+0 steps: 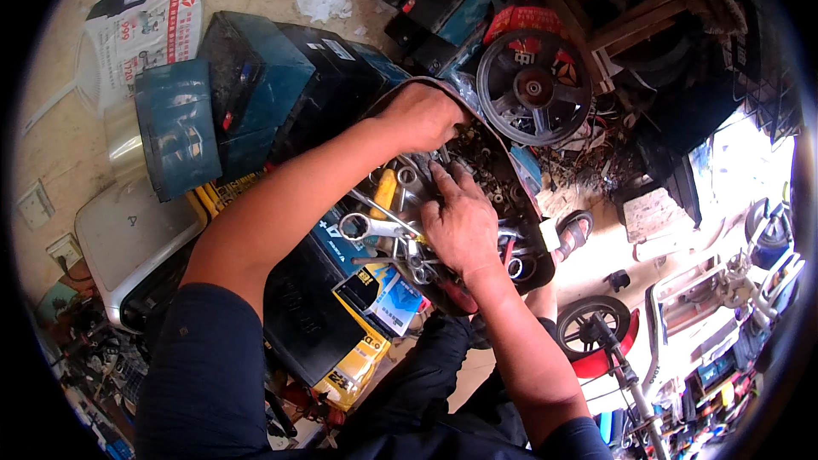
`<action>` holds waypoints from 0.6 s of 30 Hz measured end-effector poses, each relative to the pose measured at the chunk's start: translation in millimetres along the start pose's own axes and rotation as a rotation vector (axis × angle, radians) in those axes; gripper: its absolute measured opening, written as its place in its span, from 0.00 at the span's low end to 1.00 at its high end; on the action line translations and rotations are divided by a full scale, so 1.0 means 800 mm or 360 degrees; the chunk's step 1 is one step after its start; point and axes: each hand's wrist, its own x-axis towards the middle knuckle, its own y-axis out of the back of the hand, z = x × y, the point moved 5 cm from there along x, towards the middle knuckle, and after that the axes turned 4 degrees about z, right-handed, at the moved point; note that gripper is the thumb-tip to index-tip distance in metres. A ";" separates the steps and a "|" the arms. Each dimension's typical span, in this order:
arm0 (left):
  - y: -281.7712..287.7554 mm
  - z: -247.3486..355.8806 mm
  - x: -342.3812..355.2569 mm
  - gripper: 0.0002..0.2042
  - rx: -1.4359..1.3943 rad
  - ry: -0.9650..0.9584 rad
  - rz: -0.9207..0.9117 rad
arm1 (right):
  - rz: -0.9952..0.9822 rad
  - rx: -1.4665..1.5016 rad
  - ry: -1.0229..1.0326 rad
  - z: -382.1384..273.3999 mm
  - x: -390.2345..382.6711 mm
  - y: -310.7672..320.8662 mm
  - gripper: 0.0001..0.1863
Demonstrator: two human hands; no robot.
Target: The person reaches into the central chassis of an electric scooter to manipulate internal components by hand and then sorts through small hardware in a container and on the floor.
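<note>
A deep metal tray (pixel 530 192) holds a jumble of spanners, nuts and bolts. My left hand (pixel 423 117) reaches over its far end, fingers curled down among the small parts; the fingertips and anything in them are hidden. Nearer to me, my right hand (pixel 464 226) rests on the tray's contents with its fingers stretched forward and apart, touching the loose metal pieces. Left of it lie a large ring spanner (pixel 368 227) and a yellow handle (pixel 384 193). Nuts and bolts (pixel 503 172) fill the right part of the tray.
Dark teal boxes (pixel 256 77) stand along the left, beside a grey-white appliance (pixel 136 230). A spoked wheel rim (pixel 534 87) sits just beyond the tray's right side. Black and yellow boxes (pixel 311 324) lie below the tray. A wheel with a red fender (pixel 594 328) stands at lower right.
</note>
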 end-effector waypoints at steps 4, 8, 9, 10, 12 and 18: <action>-0.010 -0.012 0.001 0.10 0.0184 0.0098 -0.0208 | 0.0014 0.0030 0.0014 -0.002 -0.001 0.000 0.30; 0.000 -0.016 0.003 0.10 0.0245 0.0229 -0.0195 | 0.0004 0.0030 0.0001 -0.001 0.000 0.001 0.30; -0.001 -0.015 0.004 0.09 0.0260 0.0284 -0.0237 | 0.0001 0.0037 -0.0001 -0.001 -0.001 0.001 0.30; 0.000 -0.012 0.005 0.09 0.0275 0.0337 -0.0277 | 0.0001 0.0042 -0.0003 -0.001 0.000 0.000 0.30; -0.002 -0.010 0.005 0.10 0.0302 0.0386 -0.0309 | 0.0004 0.0041 -0.0011 0.001 0.001 0.000 0.30; -0.015 -0.003 0.006 0.12 -0.0050 0.0119 -0.0149 | -0.0003 0.0038 -0.0027 0.000 0.001 -0.001 0.30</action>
